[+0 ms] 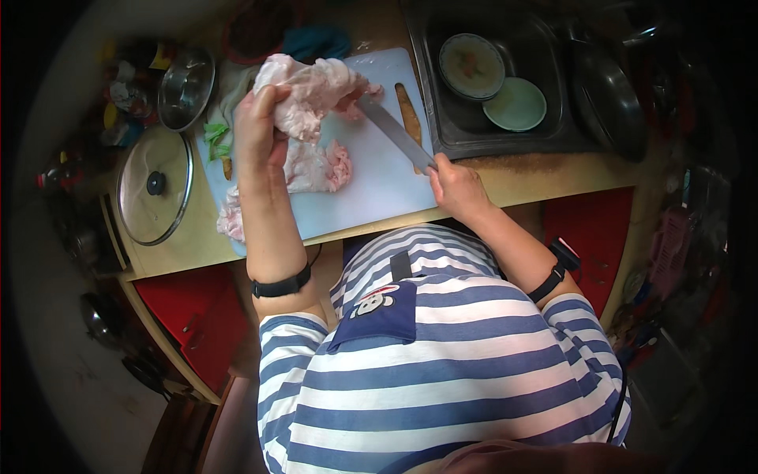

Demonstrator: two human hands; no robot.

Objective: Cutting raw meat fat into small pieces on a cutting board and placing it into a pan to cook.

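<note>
My left hand (263, 127) holds up a large piece of pale pink raw meat with skin or fat (311, 92) above a white cutting board (379, 183). My right hand (459, 183) grips a knife (397, 133), its blade slanting up and left until the tip end meets or passes behind the raised piece. Beneath, a second pale piece (320, 169) lies on the board, partly hidden by my left forearm. Another pale lump (231, 216) rests at the board's near left corner. Green vegetable scraps (216, 139) lie by its left edge.
Right of the board is a dark sink (435, 127) holding a patterned plate (472, 65) and a pale green dish (515, 105). A wok or pan (610, 95) stands beyond. To the left are a glass lid (155, 204), a steel bowl (186, 89) and several bottles. A blue cloth (317, 42) lies behind.
</note>
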